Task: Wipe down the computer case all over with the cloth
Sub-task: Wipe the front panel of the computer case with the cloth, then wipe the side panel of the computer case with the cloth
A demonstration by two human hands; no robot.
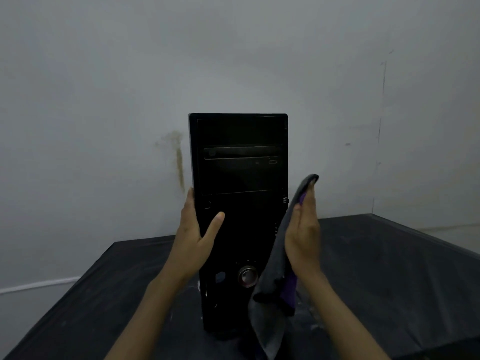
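Observation:
A black computer case (240,178) stands upright on the dark table (376,268), its front panel with drive bay and round power button facing me. My left hand (194,229) holds the case's left edge, thumb lying across the front panel and fingers behind the side. My right hand (302,229) lies flat with straight fingers and presses a grey and purple cloth (275,294) against the case's right side. The cloth drapes from above my fingertips down past the case's bottom edge.
A pale wall (104,100) with a brownish stain rises close behind the case. The table's black cover runs left and right of the case, with some white specks near its base. The table's far right corner sits near the wall.

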